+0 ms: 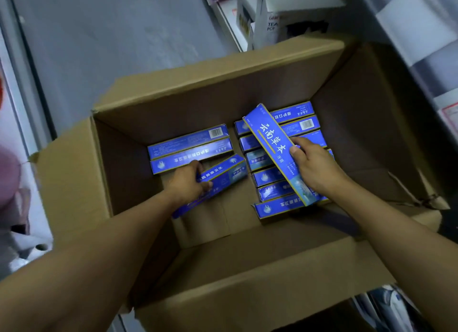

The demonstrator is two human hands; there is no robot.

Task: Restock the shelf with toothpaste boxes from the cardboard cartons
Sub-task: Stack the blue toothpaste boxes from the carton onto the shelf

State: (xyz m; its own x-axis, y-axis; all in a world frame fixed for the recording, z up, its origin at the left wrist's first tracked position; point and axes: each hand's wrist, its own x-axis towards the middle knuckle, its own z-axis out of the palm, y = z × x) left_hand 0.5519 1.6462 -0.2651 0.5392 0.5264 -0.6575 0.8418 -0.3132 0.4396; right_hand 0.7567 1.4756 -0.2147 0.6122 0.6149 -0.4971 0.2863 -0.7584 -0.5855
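Note:
An open brown cardboard carton (247, 269) fills the middle of the view, both my arms reaching down into it. My left hand (187, 183) is shut on a blue toothpaste box (223, 178) that tilts up from the carton floor. My right hand (314, 165) grips another blue toothpaste box (272, 146), lifted diagonally with its white lettering facing up. Two blue boxes (190, 148) lie side by side at the far left of the carton floor. Several more (270, 175) stand in a row on the right, partly hidden under the lifted box and my right hand.
White product boxes (285, 17) stand on a low shelf beyond the carton's far flap. A grey floor (111, 47) stretches to the upper left. Pink and white items (12, 188) sit at the left edge. Shelf edges (433, 71) run down the right side.

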